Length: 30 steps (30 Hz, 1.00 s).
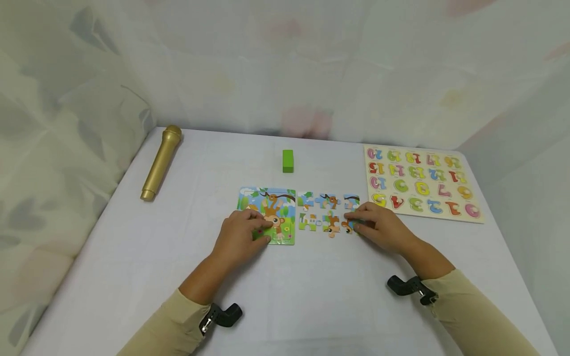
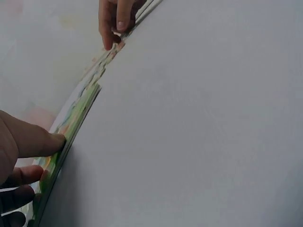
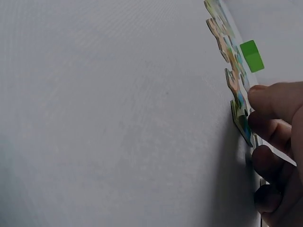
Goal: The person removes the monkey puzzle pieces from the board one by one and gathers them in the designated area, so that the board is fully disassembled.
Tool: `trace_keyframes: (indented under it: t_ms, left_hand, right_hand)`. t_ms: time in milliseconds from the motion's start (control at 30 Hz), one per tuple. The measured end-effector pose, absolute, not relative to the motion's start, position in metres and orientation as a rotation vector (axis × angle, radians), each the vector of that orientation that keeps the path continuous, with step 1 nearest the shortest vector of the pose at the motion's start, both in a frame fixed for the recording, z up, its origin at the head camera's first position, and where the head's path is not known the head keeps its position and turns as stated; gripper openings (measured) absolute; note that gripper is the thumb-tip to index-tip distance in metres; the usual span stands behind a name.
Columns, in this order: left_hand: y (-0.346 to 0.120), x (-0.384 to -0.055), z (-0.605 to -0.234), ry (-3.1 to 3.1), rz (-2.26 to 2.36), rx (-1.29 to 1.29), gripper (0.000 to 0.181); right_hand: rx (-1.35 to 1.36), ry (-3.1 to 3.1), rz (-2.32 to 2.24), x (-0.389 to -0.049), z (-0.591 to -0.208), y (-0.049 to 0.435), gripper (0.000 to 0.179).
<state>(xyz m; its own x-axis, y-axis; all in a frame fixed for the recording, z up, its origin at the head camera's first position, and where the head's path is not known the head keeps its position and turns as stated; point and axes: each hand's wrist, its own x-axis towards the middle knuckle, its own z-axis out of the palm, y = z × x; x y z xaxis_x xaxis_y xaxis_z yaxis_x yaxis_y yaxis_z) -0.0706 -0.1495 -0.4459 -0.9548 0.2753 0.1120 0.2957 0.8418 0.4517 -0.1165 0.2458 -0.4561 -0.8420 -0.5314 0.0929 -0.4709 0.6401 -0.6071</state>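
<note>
One gold microphone [image 1: 161, 163], smooth-shafted with a rounded head, lies slanted on the white surface [image 1: 133, 262] at my far left. Then comes the left hand [image 1: 240, 237], reaching in from a tan sleeve [image 1: 173, 321], its fingers relaxed and slightly spread on a thin, shallow-framed puzzle board [image 1: 287, 225] showing a monkey on green and blue; the thumb rests at its near edge. Beyond the board stands a glossy green block [image 1: 288, 161], oblong and plain. Just right of the board, flat jigsaw pieces [image 1: 330, 201] with knobbed edges lie in two rows. The right hand [image 1: 383, 227] comes in at their right end, fingers bent onto the last pieces; I cannot tell whether it pinches one. Farthest right, a pale number board [image 1: 425, 185] holds rows of coloured numerals [image 1: 422, 188].
</note>
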Motion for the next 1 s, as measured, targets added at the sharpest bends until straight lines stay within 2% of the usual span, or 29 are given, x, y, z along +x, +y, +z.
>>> trace_keyframes:
  t_ms: [367, 600, 833, 1000]
  left_hand:
    - [-0.147, -0.059, -0.433, -2.968, -0.732, -0.436, 0.037]
    - [-0.159, -0.056, -0.436, -2.959, -0.721, -0.365, 0.036]
    - [-0.182, -0.058, -0.440, -2.995, -0.780, -0.204, 0.040]
    - [-0.199, -0.057, -0.439, -3.039, -0.769, -0.195, 0.045]
  right_hand:
    - [-1.053, 2.717, -1.017, -0.127, -0.442, 0.232, 0.029]
    - [-1.066, 2.640, -1.087, -0.135, -0.441, 0.213, 0.030]
    - [-1.079, 2.568, -1.057, -0.145, -0.435, 0.182, 0.031]
    - [-1.151, 2.529, -1.036, -0.151, -0.433, 0.150, 0.030]
